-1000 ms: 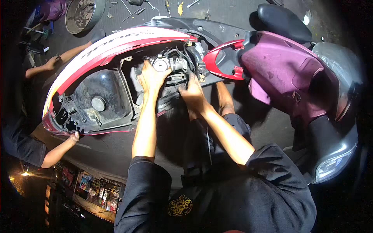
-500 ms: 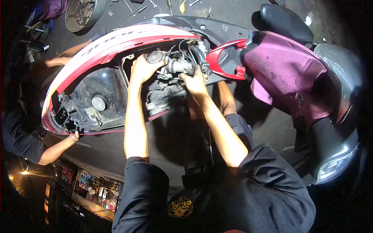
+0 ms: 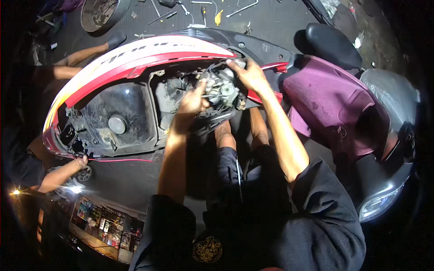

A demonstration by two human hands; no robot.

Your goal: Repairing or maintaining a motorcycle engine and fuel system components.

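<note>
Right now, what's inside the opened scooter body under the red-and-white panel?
Under the red-and-white panel: a dusty black tub and grey engine parts, gripped by the left hand and right hand. Hands hide what's beneath.

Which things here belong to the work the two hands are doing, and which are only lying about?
In the job:
- left hand and right hand, both on the grey engine part
- the opened red and white scooter body around that part

Lying about:
- hand tools on the floor
- round metal pan
- black seat
- purple front panel
</note>
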